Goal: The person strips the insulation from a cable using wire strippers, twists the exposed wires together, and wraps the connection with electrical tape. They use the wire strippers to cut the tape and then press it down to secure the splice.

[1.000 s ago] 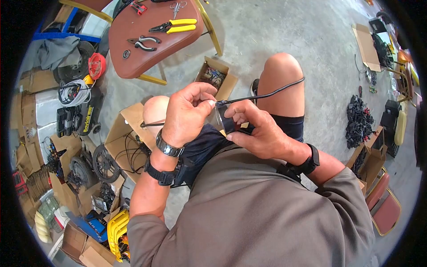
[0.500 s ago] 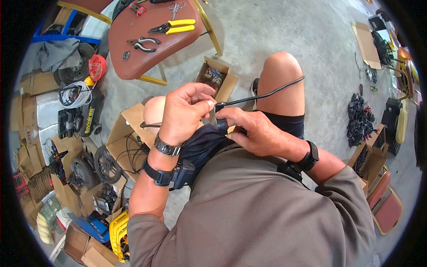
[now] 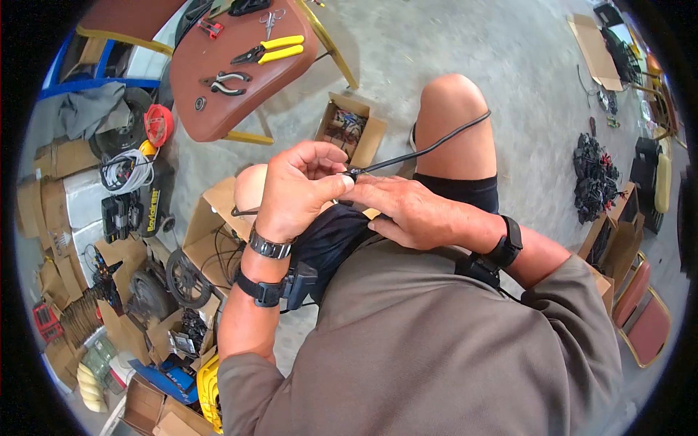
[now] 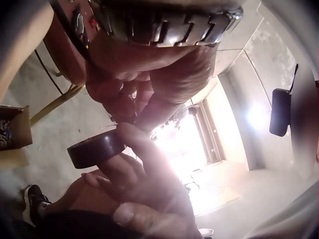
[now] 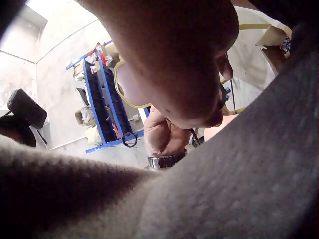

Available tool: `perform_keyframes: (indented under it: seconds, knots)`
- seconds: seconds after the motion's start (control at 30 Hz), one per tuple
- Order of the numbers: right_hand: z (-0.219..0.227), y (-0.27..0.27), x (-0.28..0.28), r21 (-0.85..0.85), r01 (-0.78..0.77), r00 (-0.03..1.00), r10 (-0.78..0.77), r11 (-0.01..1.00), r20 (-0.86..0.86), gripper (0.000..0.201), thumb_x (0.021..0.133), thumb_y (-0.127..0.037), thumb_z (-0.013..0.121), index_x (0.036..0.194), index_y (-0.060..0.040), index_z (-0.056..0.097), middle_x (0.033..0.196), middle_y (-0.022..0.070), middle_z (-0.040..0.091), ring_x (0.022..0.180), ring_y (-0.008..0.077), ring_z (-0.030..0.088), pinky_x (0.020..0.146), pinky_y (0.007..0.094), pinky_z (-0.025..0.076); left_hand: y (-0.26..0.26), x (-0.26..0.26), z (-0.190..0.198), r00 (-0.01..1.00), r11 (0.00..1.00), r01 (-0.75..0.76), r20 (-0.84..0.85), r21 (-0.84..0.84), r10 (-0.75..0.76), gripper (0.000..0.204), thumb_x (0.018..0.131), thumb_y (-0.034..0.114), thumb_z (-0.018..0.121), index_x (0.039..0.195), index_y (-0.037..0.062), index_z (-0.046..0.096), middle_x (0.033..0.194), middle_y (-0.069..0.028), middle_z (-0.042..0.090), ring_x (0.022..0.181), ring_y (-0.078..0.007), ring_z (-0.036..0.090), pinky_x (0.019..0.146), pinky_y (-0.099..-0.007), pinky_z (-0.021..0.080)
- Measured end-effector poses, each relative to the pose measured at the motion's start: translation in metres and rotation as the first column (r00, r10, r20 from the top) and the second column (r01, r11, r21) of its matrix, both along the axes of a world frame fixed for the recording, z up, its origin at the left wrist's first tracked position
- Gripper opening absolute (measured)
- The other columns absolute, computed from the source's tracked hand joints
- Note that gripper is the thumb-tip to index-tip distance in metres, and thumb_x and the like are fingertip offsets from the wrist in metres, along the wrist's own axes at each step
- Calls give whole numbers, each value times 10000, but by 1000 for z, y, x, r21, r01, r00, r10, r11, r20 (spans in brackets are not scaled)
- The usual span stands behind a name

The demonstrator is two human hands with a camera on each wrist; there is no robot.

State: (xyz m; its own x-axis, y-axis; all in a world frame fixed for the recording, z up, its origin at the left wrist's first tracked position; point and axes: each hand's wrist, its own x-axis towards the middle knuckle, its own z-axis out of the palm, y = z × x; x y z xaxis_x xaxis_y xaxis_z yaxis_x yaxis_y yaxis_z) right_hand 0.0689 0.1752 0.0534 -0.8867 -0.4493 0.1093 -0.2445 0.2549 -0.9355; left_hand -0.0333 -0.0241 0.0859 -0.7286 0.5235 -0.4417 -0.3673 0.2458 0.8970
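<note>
My left hand [image 3: 297, 190] pinches a thin black cable [image 3: 436, 147] between thumb and forefinger, above the lap. The cable runs right across the knee, and a short length shows left of the hand. A roll of black tape [image 4: 97, 149] is in my right hand [image 3: 422, 212], its fingers at the ring's edge and inside it in the left wrist view. From the head, the back of the right hand covers the roll. The right fingertips lie right beside the left thumb at a dark spot [image 3: 353, 174] on the cable.
A brown chair [image 3: 251, 94] ahead bears yellow-handled pliers [image 3: 269, 51], grey-handled pliers [image 3: 227, 83] and scissors [image 3: 272, 22]. On the floor stands a small carton [image 3: 372, 138] of scraps. A larger carton [image 3: 205, 229] with cables is at the left knee. A black heap [image 3: 595, 178] lies right.
The right hand has turned knuckles-up and come up to the left fingertips, hiding the tape roll from the head view. The left hand keeps its pinch on the cable. The head view has shifted slightly.
</note>
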Motion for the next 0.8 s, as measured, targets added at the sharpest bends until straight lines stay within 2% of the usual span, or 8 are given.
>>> perform_keyframes:
  seconds: [0.1,0.13,0.23,0.33,0.43,0.53,0.73,0.8]
  knots:
    - [-4,2,1,-31,-9,995,6,999,-101,531,779,26,679,1296,-29,574,1215,197,618,1179,404,595,975,497,514,4,-2,0,995,994,8,-99,-106,-19,292,814,-60,783,1087,-3,699,974,-46,718,893,-132,675,837,-285,562]
    - [-6,3,2,-48,-10,989,3,999,-150,492,778,19,689,1260,-26,605,1220,189,618,1180,394,597,975,490,516,4,-2,-2,993,996,-6,-117,-84,-4,285,818,-63,780,1085,-2,700,974,-44,717,896,-130,674,840,-286,561]
    - [-15,5,9,-80,1,989,-12,997,-145,380,775,1,716,1151,-20,670,1241,175,615,1184,379,603,981,472,520,5,0,-8,983,996,-54,-179,-64,41,260,831,-67,775,1071,3,705,970,-37,716,890,-118,667,820,-272,553]
    - [-17,9,10,-49,8,994,-13,999,-111,351,790,-16,716,1139,-16,681,1267,171,610,1209,376,593,987,460,522,8,2,-9,974,994,-94,-210,-61,79,272,821,-105,758,1072,-16,701,953,-37,712,869,-101,663,804,-257,563]
    - [-25,9,7,-47,6,996,-10,999,-87,343,803,-37,720,1143,-12,682,1262,169,616,1214,365,595,1000,451,518,11,4,-5,978,991,-128,-172,-43,119,301,810,-117,762,1086,-15,698,953,-38,710,866,-97,659,797,-257,564]
    - [-33,9,9,-79,14,992,-24,997,-121,338,813,-51,720,1144,-3,679,1249,171,624,1203,357,604,1004,451,513,7,4,-8,988,995,-74,-141,-63,64,313,805,-76,789,1094,11,704,959,-40,714,863,-114,663,778,-254,546]
    - [-33,11,9,-219,-25,1000,22,975,-17,236,828,-48,714,1056,-21,660,1134,160,652,1098,359,630,951,453,519,6,6,-9,991,999,-4,-135,-37,-1,307,811,-81,781,1097,5,707,966,-33,720,855,-102,663,799,-254,553]
    - [-24,13,10,-210,-20,993,45,977,113,254,844,-53,708,1086,-36,634,1094,158,651,1046,359,638,925,437,524,8,8,-9,990,997,-2,-139,-76,-9,298,813,-86,775,1091,0,712,976,-33,722,869,-98,661,805,-253,551]
